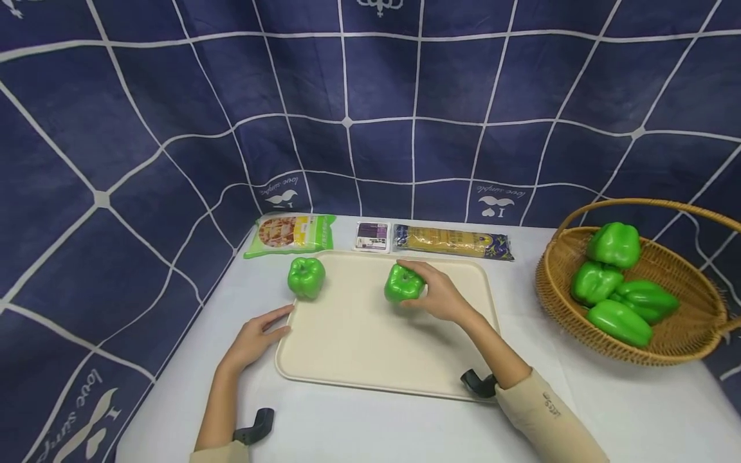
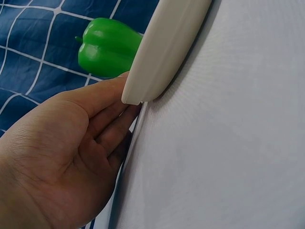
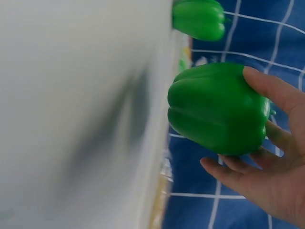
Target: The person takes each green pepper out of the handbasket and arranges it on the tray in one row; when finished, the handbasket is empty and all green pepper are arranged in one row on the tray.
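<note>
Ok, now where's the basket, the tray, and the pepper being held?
Basket [image 1: 560, 312]: head view, left part of its woven wall.
Tray [image 1: 373, 328]: head view, bare middle of its surface.
Held pepper [image 3: 214, 112]: right wrist view, smooth side.

I got a bright, even head feed, with glints on the green peppers [image 1: 615, 245] and the basket [image 1: 697, 289] stretched near the right edge. The wrist feeds reached me dimmer; in the right one, soft shadows blurred across the tray [image 3: 57, 95].
</note>
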Demonstrator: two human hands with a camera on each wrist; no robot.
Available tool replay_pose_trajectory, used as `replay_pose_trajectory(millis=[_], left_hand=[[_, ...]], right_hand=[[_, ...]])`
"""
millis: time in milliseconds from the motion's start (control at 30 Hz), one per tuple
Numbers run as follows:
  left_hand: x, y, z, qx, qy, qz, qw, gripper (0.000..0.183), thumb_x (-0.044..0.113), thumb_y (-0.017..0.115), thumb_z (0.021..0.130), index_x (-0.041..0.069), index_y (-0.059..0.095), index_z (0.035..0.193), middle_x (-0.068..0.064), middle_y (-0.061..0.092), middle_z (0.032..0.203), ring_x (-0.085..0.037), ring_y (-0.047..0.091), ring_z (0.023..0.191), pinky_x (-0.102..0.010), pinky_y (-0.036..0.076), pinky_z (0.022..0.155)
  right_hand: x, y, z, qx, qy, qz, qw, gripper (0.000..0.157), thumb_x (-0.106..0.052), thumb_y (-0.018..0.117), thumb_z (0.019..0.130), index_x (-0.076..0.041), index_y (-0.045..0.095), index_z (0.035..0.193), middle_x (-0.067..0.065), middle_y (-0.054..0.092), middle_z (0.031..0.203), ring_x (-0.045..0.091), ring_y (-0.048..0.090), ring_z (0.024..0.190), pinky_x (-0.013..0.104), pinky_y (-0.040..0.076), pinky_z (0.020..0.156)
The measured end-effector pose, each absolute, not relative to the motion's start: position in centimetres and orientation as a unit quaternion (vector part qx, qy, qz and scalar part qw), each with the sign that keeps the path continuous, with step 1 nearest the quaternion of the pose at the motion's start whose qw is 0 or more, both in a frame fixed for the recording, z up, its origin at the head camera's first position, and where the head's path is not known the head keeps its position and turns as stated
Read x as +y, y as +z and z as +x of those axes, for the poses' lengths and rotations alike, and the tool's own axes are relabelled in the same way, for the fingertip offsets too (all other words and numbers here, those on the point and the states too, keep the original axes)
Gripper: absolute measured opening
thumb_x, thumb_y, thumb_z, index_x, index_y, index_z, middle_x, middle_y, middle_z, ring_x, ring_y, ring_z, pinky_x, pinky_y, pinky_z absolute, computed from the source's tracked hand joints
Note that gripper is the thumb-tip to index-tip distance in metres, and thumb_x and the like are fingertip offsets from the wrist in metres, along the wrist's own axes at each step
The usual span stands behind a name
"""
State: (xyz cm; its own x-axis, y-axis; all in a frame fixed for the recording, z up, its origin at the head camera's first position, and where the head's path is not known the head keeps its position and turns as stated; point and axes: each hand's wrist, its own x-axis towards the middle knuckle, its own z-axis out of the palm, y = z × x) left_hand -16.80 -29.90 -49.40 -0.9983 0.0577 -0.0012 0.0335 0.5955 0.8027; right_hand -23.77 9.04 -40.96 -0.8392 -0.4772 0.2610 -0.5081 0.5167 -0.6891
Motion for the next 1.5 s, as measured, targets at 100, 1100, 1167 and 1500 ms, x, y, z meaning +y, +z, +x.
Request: replay_pose_trajectory(millis=[100,1100,1167,1500], left_hand=[[-29.8,-49.4,-16.7,0.892,0.452,0.021,0.017,0.049,0.03,0.065,0.086,0.015,0.053,0.131,-0.007,0.048,0.136,-0.031,0.037,0.129,-0.051,0.029,0.105],[-29.6,-49.2,-16.8,0.895,0.445,0.023,0.018,0.049,0.031,0.065,0.086,0.017,0.054,0.131,-0.007,0.048,0.136,-0.032,0.036,0.129,-0.052,0.029,0.104],[-29.6,-49.2,-16.8,0.896,0.444,0.024,0.018,0.048,0.031,0.065,0.086,0.017,0.054,0.131,-0.007,0.048,0.136,-0.032,0.037,0.129,-0.052,0.03,0.104],[-29.7,-49.2,-16.8,0.896,0.442,0.026,0.017,0.049,0.032,0.064,0.086,0.017,0.053,0.131,-0.008,0.048,0.136,-0.033,0.036,0.129,-0.052,0.029,0.104]], right_hand=[[8.6,-42.0,-23.9,-0.875,0.396,0.279,-0.005,0.081,-0.017,0.084,0.066,-0.017,0.045,0.137,0.009,0.047,0.135,0.03,0.046,0.12,0.049,0.037,0.1],[0.0,-43.7,-27.9,-0.846,0.426,0.317,-0.034,0.086,-0.017,0.081,0.071,-0.007,0.033,0.142,0.011,0.035,0.143,0.028,0.039,0.127,0.042,0.03,0.107],[-0.4,-43.7,-28.1,-0.845,0.429,0.315,-0.04,0.085,-0.016,0.081,0.071,-0.008,0.033,0.141,0.011,0.036,0.143,0.027,0.039,0.126,0.042,0.03,0.106],[-1.9,-43.8,-28.8,-0.838,0.418,0.345,-0.064,0.086,-0.021,0.077,0.076,-0.011,0.026,0.144,0.012,0.025,0.149,0.026,0.027,0.134,0.042,0.023,0.11]])
